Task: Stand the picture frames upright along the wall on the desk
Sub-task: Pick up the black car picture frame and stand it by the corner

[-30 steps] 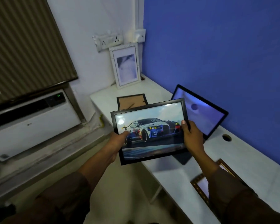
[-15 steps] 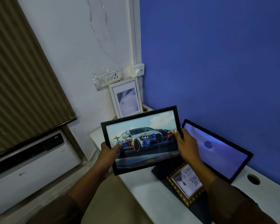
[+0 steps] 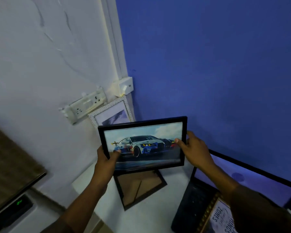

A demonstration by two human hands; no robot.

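The car frame (image 3: 144,143) covers the lower half of the white frame (image 3: 111,111) at the wall and the top edge of the face-down frame (image 3: 139,187). The right forearm hides part of the gold frame (image 3: 215,217), which the bottom edge cuts off. The laptop (image 3: 252,182) runs off the right edge.

A black-framed car picture (image 3: 144,142) was held above the surface (image 3: 141,216), landscape and facing the camera, slightly tilted. Behind it, a white textured frame (image 3: 110,111) stood upright against the white wall in the corner. Below it, a dark frame (image 3: 139,188) lay face down, brown backing showing. At the lower right, a gold-bordered frame (image 3: 216,216) with printed text lay on a black laptop.
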